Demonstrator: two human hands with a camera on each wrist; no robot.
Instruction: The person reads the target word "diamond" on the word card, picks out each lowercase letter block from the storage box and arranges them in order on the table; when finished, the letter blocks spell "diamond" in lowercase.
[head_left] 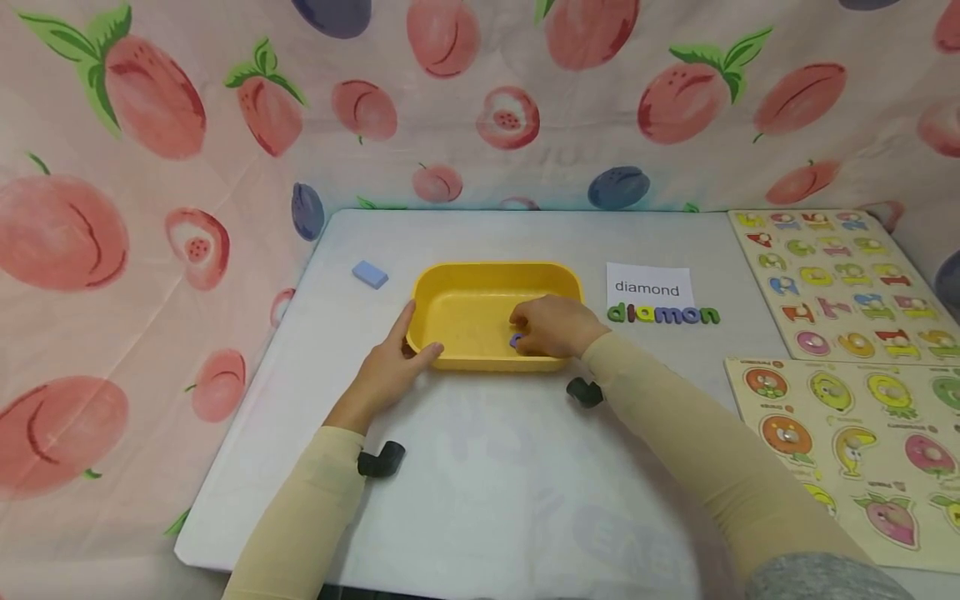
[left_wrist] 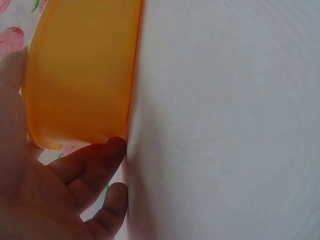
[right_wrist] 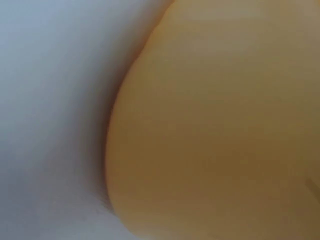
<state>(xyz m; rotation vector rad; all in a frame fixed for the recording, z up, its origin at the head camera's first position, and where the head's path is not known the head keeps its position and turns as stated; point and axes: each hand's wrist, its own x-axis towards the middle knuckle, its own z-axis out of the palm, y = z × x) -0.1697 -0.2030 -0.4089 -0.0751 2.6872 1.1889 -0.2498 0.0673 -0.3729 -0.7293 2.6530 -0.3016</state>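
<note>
My left hand (head_left: 383, 372) holds the left front corner of a yellow plastic tray (head_left: 480, 364), thumb by the front rim and index finger along the left end. In the left wrist view its other fingers (left_wrist: 102, 167) bend near the tray's base. Inside the tray, toward the right, my right hand (head_left: 558, 325) pinches a small purple-blue piece (head_left: 515, 340), mostly covered by the fingers; it looks like a toy letter. Only the tray's blurred outer wall (right_wrist: 210, 125) and the white surface fill the right wrist view.
Right of the tray lies a card (head_left: 648, 283) printed "diamond", with coloured letters (head_left: 678, 316) spelling "diamon" along its lower edge. A blue block (head_left: 370, 274) sits at the back left. Wooden puzzle boards (head_left: 847, 283) with letters and fruit (head_left: 817, 442) cover the right side.
</note>
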